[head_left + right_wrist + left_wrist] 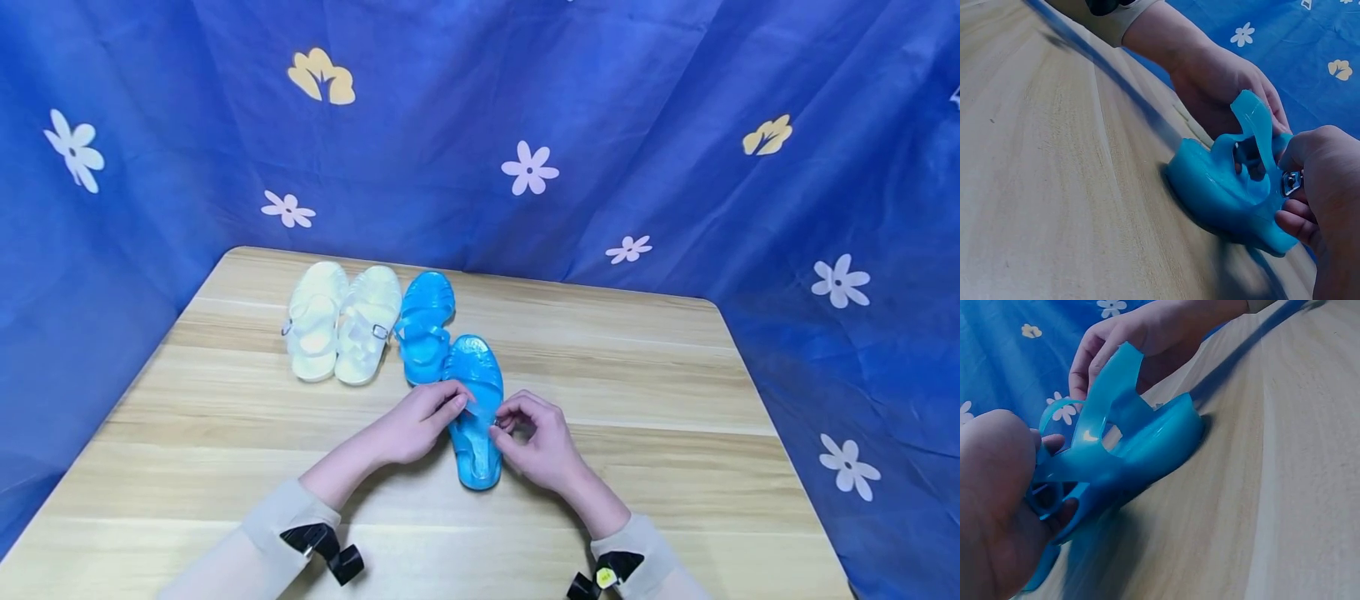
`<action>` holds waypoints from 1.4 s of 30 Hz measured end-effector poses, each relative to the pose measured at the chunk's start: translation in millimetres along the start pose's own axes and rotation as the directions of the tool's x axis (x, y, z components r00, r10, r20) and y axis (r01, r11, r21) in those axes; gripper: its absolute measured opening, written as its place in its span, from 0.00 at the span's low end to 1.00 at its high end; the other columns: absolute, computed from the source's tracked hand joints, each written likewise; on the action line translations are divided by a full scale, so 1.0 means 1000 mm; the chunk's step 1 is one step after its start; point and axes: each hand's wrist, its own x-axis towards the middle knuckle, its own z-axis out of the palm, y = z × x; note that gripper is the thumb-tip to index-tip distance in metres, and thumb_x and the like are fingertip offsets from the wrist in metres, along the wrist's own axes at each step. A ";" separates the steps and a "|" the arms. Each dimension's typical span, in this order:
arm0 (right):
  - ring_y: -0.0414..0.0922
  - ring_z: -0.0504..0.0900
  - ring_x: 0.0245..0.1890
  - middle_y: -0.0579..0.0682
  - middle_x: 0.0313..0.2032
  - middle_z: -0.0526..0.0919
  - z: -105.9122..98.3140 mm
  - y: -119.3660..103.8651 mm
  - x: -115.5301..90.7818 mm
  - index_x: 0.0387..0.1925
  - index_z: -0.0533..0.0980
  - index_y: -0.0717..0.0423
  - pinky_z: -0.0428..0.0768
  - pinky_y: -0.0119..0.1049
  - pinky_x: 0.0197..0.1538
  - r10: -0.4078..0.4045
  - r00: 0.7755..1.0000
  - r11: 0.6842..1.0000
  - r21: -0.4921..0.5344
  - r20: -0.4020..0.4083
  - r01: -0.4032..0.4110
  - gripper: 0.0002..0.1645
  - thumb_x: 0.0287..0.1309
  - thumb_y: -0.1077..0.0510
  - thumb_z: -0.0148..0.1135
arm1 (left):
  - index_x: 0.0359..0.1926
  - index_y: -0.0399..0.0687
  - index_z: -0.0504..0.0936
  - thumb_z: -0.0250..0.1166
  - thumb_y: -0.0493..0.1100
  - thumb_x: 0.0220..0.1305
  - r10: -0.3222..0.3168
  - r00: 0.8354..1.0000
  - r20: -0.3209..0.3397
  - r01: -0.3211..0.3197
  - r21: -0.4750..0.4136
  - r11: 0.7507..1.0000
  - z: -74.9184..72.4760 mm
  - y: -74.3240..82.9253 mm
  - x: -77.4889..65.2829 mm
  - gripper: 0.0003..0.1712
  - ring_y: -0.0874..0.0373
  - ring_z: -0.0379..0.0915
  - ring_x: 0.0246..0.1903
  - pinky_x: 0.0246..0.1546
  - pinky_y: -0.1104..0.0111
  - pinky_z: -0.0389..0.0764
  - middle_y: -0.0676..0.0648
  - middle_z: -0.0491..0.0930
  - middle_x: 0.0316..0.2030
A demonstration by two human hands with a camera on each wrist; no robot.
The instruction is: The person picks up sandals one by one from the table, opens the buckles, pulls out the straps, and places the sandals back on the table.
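Left hand (416, 423), fingers curled, grips a strap (1072, 465) of the near blue sandal (480, 429); right hand (543, 443), thumb and fingers bent in, pinches its buckle (1292, 182). That sandal: mid-tabletop (675, 400), toe toward far edge. Second blue sandal (425, 321): just beyond, slightly left. White sandals (368, 333): side by side, toward far-left corner. Blue flowered curtain (420, 167) behind far edge.

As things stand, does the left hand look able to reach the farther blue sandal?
Probably yes: the farther blue sandal lies just beyond the left hand, with nothing on top. But that hand holds the nearer blue sandal, so it may need to let go first.
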 end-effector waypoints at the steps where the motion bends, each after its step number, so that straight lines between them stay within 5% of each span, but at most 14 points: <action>1: 0.43 0.84 0.35 0.48 0.36 0.85 0.000 0.000 0.000 0.40 0.82 0.59 0.89 0.40 0.40 -0.002 1.000 1.000 0.002 -0.001 0.002 0.12 0.57 0.71 0.74 | 0.50 0.49 0.83 0.48 0.44 0.87 0.004 1.000 -0.006 -0.004 0.003 1.000 0.000 0.000 0.000 0.16 0.55 0.80 0.48 0.55 0.55 0.81 0.50 0.85 0.44; 11: 0.43 0.85 0.35 0.47 0.37 0.85 -0.001 0.003 -0.001 0.42 0.83 0.60 0.89 0.43 0.41 0.022 1.000 1.000 0.014 0.011 -0.022 0.10 0.60 0.70 0.74 | 0.52 0.48 0.82 0.48 0.43 0.87 -0.020 0.999 -0.031 0.020 0.000 1.000 -0.001 -0.001 -0.003 0.15 0.57 0.76 0.41 0.48 0.59 0.79 0.46 0.81 0.36; 26: 0.45 0.86 0.38 0.47 0.41 0.86 -0.003 -0.001 -0.002 0.46 0.83 0.62 0.89 0.43 0.45 0.083 0.995 0.996 0.030 0.050 -0.084 0.10 0.64 0.65 0.74 | 0.59 0.42 0.81 0.55 0.40 0.83 -0.021 0.998 -0.063 0.021 -0.006 1.000 -0.006 -0.002 -0.011 0.13 0.49 0.75 0.65 0.68 0.49 0.74 0.48 0.82 0.58; 38: 0.56 0.85 0.42 0.59 0.45 0.86 -0.007 0.005 -0.006 0.49 0.83 0.66 0.88 0.54 0.48 0.077 0.992 0.993 0.080 0.104 -0.085 0.17 0.58 0.76 0.72 | 0.73 0.44 0.72 0.75 0.33 0.65 -0.074 0.997 -0.007 0.073 -0.127 0.989 -0.015 -0.002 -0.029 0.38 0.47 0.58 0.77 0.69 0.57 0.72 0.45 0.64 0.78; 42: 0.54 0.84 0.52 0.54 0.53 0.84 -0.015 0.005 -0.009 0.55 0.82 0.59 0.85 0.51 0.57 0.064 0.979 0.994 0.071 0.195 -0.080 0.26 0.54 0.76 0.73 | 0.74 0.46 0.73 0.78 0.35 0.62 -0.066 0.998 -0.007 0.065 -0.070 0.995 -0.016 -0.001 -0.033 0.40 0.48 0.61 0.76 0.70 0.57 0.71 0.46 0.68 0.76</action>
